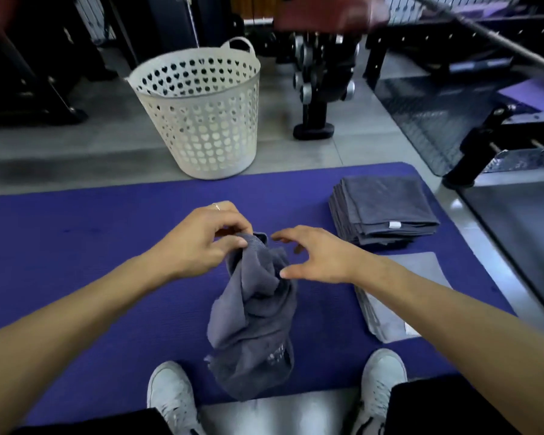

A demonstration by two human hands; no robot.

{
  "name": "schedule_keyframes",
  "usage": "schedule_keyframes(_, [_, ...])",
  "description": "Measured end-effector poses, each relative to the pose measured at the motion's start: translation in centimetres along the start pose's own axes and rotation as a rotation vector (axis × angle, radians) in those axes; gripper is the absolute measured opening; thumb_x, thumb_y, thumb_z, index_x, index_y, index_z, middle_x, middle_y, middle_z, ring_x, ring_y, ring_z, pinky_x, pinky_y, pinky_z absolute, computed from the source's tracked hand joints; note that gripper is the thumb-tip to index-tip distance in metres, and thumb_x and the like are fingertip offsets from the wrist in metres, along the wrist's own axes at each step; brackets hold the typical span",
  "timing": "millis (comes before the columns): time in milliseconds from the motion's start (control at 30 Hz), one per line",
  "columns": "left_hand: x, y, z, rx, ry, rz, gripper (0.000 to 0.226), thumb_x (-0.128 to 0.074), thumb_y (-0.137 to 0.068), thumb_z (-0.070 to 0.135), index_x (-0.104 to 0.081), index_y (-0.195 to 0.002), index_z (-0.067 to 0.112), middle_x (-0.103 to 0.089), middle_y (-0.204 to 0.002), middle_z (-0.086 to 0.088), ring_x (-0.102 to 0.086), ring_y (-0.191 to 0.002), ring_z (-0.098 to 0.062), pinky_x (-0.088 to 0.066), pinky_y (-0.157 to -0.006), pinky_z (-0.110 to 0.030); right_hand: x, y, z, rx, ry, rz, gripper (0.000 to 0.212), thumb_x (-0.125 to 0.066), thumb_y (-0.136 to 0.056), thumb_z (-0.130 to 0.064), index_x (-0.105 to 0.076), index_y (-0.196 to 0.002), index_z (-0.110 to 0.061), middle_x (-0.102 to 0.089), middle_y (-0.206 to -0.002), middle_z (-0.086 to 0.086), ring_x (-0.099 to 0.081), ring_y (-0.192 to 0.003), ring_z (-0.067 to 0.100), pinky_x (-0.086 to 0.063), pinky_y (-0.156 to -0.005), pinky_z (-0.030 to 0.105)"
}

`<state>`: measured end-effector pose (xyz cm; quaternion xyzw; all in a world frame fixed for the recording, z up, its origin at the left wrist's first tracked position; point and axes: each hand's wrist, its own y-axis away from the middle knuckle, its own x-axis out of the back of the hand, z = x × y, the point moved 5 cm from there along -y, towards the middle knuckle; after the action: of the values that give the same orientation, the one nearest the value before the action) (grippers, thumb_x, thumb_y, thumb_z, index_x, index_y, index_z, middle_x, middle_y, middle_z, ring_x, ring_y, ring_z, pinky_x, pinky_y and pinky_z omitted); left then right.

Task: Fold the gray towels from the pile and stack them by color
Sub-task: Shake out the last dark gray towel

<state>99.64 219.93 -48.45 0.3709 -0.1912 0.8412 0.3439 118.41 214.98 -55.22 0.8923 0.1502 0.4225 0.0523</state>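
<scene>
A crumpled dark gray towel (255, 321) hangs above the purple mat (76, 246), its lower end near my feet. My left hand (201, 240) pinches the towel's top edge between thumb and fingers. My right hand (318, 255) hovers just right of the towel's top with fingers spread and loosely bent, its thumb close to the cloth, holding nothing. A stack of folded dark gray towels (387, 208) sits on the mat at the right. In front of it lies a stack of folded light gray towels (399, 296), partly hidden by my right forearm.
A white perforated laundry basket (201, 111) stands on the floor beyond the mat's far edge. Black gym equipment (324, 80) fills the background and the right side. My white shoes (173, 400) rest at the mat's near edge.
</scene>
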Motion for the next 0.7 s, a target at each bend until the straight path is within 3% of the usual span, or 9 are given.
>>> schedule_keyframes(100, [2.1, 1.8, 1.2, 0.031, 0.115, 0.144, 0.022, -0.066, -0.089, 0.003, -0.070, -0.086, 0.025, -0.064, -0.092, 0.008, -0.061, -0.096, -0.011, -0.046, -0.082, -0.014, 0.7, 0.4, -1.4, -0.002, -0.064, 0.024, 0.061, -0.076, -0.083, -0.043, -0.051, -0.138, -0.034, -0.054, -0.132, -0.014, -0.055, -0.111, 0.007, -0.045, -0.091, 0.021])
schedule_keyframes(233, [3.5, 3.0, 1.5, 0.086, 0.220, 0.256, 0.026, -0.066, -0.089, -0.001, -0.069, -0.085, 0.025, -0.068, -0.092, 0.008, -0.064, -0.089, -0.005, -0.048, -0.082, -0.014, -0.4, 0.2, -3.1, 0.015, -0.198, -0.022, 0.047, -0.080, -0.081, -0.035, -0.067, -0.124, -0.025, -0.066, -0.116, -0.014, -0.059, -0.100, -0.002, -0.041, -0.077, 0.004])
schedule_keyframes(333, [3.6, 3.4, 2.0, 0.093, 0.228, 0.254, 0.020, -0.065, -0.090, -0.002, -0.069, -0.088, 0.018, -0.071, -0.091, 0.009, -0.065, -0.086, -0.002, -0.048, -0.081, -0.012, -2.2, -0.4, -4.0, 0.013, -0.248, -0.069, 0.032, -0.079, -0.080, -0.036, -0.072, -0.109, -0.023, -0.071, -0.106, -0.011, -0.064, -0.101, 0.005, -0.051, -0.090, 0.022])
schedule_keyframes(433, [3.8, 3.7, 1.7, 0.115, 0.201, 0.259, 0.015, -0.064, -0.091, 0.001, -0.070, -0.090, 0.016, -0.071, -0.089, 0.009, -0.066, -0.087, -0.002, -0.048, -0.080, -0.012, -2.8, -1.2, -4.8, -0.004, -0.136, -0.045, 0.022, -0.071, -0.084, -0.033, -0.068, -0.087, -0.012, -0.069, -0.083, -0.001, -0.064, -0.079, 0.017, -0.053, -0.075, 0.035])
schedule_keyframes(567, [5.1, 3.9, -1.2, 0.212, 0.005, 0.313, 0.006, -0.068, -0.091, 0.017, -0.068, -0.089, 0.023, -0.070, -0.085, 0.010, -0.064, -0.088, -0.009, -0.051, -0.083, -0.026, -0.1, -1.0, -5.6, 0.001, -0.007, 0.051, 0.013, -0.067, -0.090, -0.022, -0.062, -0.081, -0.014, -0.056, -0.072, -0.007, -0.049, -0.065, 0.007, -0.038, -0.058, 0.020])
schedule_keyframes(700, [4.0, 3.6, -3.5, 0.288, -0.154, 0.143, 0.009, -0.071, -0.088, 0.032, -0.067, -0.086, 0.024, -0.068, -0.085, 0.010, -0.061, -0.087, -0.007, -0.050, -0.087, -0.035, 3.2, 0.1, -5.4, 0.000, -0.047, 0.234, 0.003, -0.067, -0.088, -0.019, -0.067, -0.086, -0.020, -0.061, -0.071, -0.003, -0.051, -0.065, 0.006, -0.037, -0.056, 0.011])
